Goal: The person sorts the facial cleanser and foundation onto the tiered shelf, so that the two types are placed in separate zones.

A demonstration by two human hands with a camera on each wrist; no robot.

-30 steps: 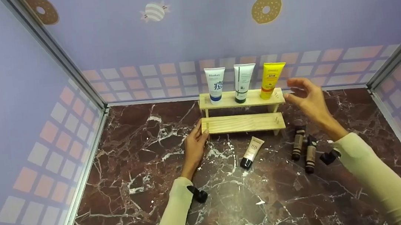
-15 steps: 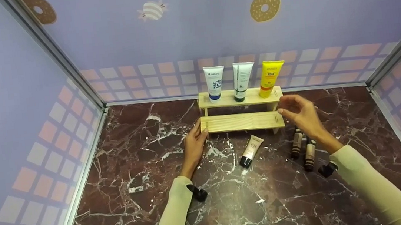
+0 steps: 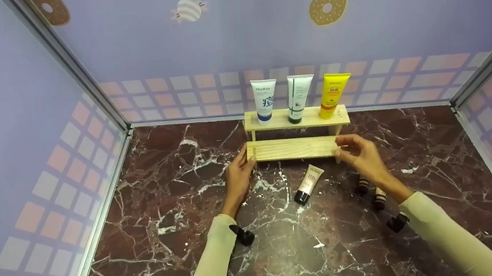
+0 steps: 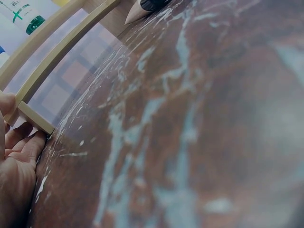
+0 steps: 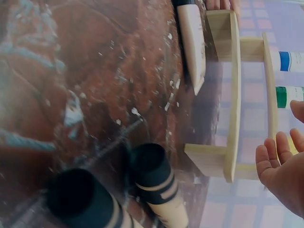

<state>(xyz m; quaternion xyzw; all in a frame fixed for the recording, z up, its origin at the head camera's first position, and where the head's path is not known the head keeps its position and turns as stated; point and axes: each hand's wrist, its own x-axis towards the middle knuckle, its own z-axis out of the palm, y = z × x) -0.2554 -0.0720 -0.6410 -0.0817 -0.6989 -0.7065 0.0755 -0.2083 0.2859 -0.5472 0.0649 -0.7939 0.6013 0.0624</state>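
Note:
A pale two-step wooden display rack (image 3: pixel 293 148) stands near the back wall. On its upper step are a white tube with a blue cap (image 3: pixel 264 101), a white tube with a dark green cap (image 3: pixel 300 99) and a yellow tube (image 3: pixel 334 95), all upright. My left hand (image 3: pixel 237 177) grips the lower step's left end, thumb at the front corner. At the right end is my right hand (image 3: pixel 363 156), fingers loosely bent and thumb apart; contact with the wood is unclear. A beige BB cream tube (image 3: pixel 309 184) lies in front of the rack.
Two brown-and-black tubes lie on the marbled table (image 3: pixel 285 252), partly hidden by the right hand; one brown tube (image 3: pixel 380 198) shows its banded end. Patterned walls (image 3: pixel 162 41) close off the back and both sides.
My right hand has come down and left, from beside the upper step to the lower step's right end, covering more of the brown tubes. The left hand stays on the rack.

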